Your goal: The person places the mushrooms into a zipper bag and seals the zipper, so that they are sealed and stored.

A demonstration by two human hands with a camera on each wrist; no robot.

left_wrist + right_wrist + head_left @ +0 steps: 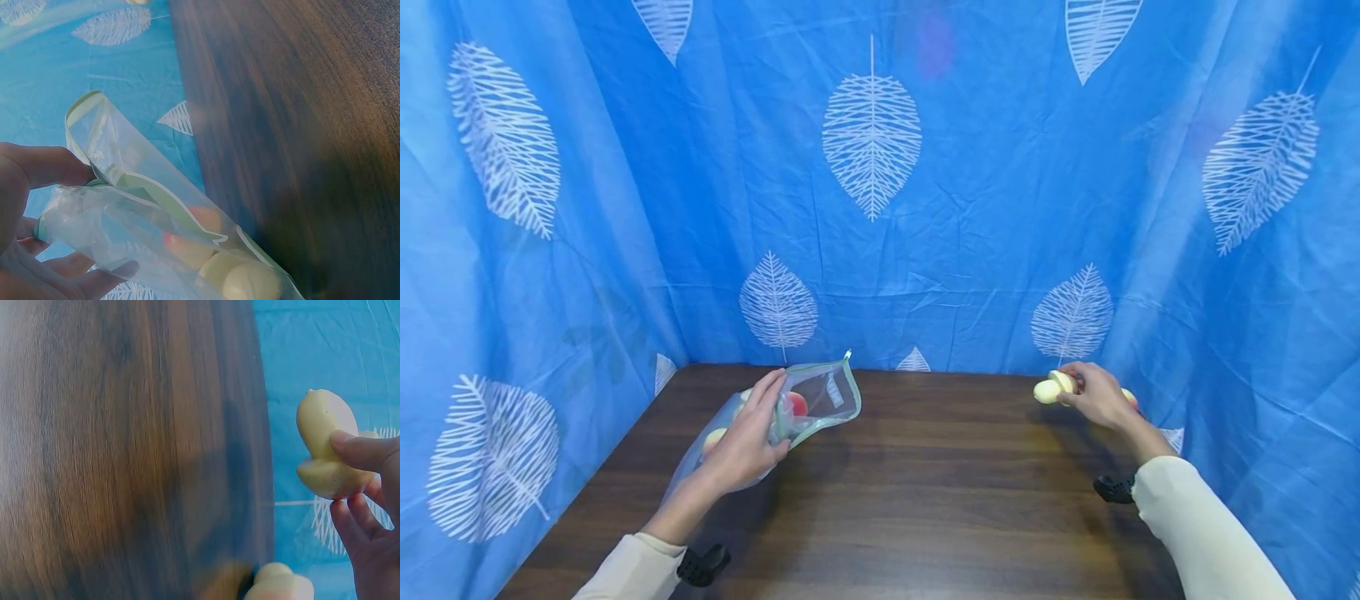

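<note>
Clear zip bag, left; pale-yellow lobed piece, right.
Ten o'clock over wood-grain table: left hand, gripping the bag, yellow and red pieces inside. Two o'clock: right hand, pinching the lobed piece; yellow-red piece at its three o'clock.

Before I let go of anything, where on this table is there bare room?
The widest bare patch of table runs between the clear bag and your right hand, down to the view's bottom edge. It's crowded at left, where your left hand holds the bag, and far right, by a yellow-red piece.
</note>
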